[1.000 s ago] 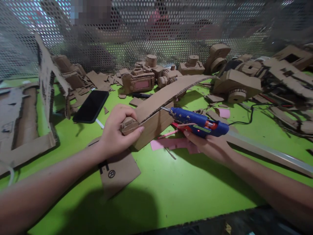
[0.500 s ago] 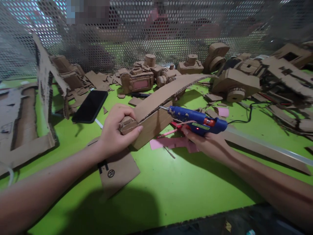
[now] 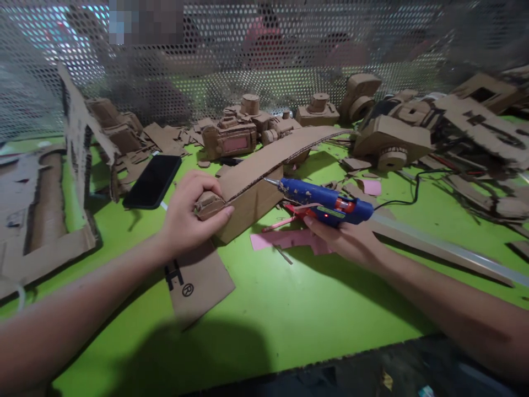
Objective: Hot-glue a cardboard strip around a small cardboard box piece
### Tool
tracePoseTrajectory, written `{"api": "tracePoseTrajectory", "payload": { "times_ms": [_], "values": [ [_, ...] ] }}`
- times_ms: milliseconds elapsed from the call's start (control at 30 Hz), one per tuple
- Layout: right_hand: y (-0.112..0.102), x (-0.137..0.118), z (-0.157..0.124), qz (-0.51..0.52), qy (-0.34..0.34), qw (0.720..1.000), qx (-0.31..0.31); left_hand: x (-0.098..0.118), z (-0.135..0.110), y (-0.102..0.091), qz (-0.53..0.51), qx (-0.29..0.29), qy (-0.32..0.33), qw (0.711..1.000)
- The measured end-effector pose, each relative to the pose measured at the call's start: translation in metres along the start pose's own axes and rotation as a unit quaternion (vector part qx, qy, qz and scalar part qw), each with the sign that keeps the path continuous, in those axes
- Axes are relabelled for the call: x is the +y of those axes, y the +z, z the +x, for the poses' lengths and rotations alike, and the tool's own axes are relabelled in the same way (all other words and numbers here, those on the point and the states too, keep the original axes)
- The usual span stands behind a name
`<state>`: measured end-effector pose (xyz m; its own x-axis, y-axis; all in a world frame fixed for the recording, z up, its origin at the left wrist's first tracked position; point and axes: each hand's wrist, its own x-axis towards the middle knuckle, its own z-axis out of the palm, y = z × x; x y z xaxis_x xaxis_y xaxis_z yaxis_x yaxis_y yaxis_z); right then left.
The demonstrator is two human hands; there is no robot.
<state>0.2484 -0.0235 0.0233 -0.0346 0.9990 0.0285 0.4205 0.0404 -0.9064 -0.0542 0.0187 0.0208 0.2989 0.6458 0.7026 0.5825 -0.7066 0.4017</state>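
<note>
My left hand (image 3: pixel 192 212) is closed around the near left end of a cardboard box (image 3: pixel 252 209), thumb on its front side. A long curved cardboard strip (image 3: pixel 268 160) lies over the top of the box, its far end sticking out past it to the right. In my right hand (image 3: pixel 343 237) is a blue hot glue gun (image 3: pixel 322 198) with a small red light lit. The metal nozzle points left at the edge between strip and box; whether it touches cannot be made out. A cord runs from the back of the gun.
A black phone (image 3: pixel 152 181) lies to the left, near a standing cardboard frame (image 3: pixel 88 149). Cardboard models (image 3: pixel 229 140) and scraps line the back before a perforated metal screen (image 3: pixel 231 66). Pink paper (image 3: pixel 289 241), a printed cardboard piece (image 3: pixel 202 286) and a metal ruler (image 3: pixel 454 248) lie nearer.
The glue gun's nozzle has moved slightly left along the edge of the strip. The box and my left hand appear shifted a little left and up in view.
</note>
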Motion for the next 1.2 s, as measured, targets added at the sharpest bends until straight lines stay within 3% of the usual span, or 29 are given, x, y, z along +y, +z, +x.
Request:
{"api": "tracePoseTrajectory", "payload": {
  "times_ms": [267,667,1200],
  "values": [
    [0.003,-0.017,-0.002,0.049,0.039,0.996,-0.069,0.004,-0.003,0.000,-0.020,0.001,0.005,1.000],
    [0.005,-0.012,-0.003,0.046,0.096,0.993,-0.053,0.007,-0.002,-0.002,-0.007,-0.002,0.019,1.000],
    [-0.002,0.003,0.001,0.019,0.072,0.997,-0.023,0.001,-0.006,0.001,-0.013,0.012,0.071,0.997]
  ]
}}
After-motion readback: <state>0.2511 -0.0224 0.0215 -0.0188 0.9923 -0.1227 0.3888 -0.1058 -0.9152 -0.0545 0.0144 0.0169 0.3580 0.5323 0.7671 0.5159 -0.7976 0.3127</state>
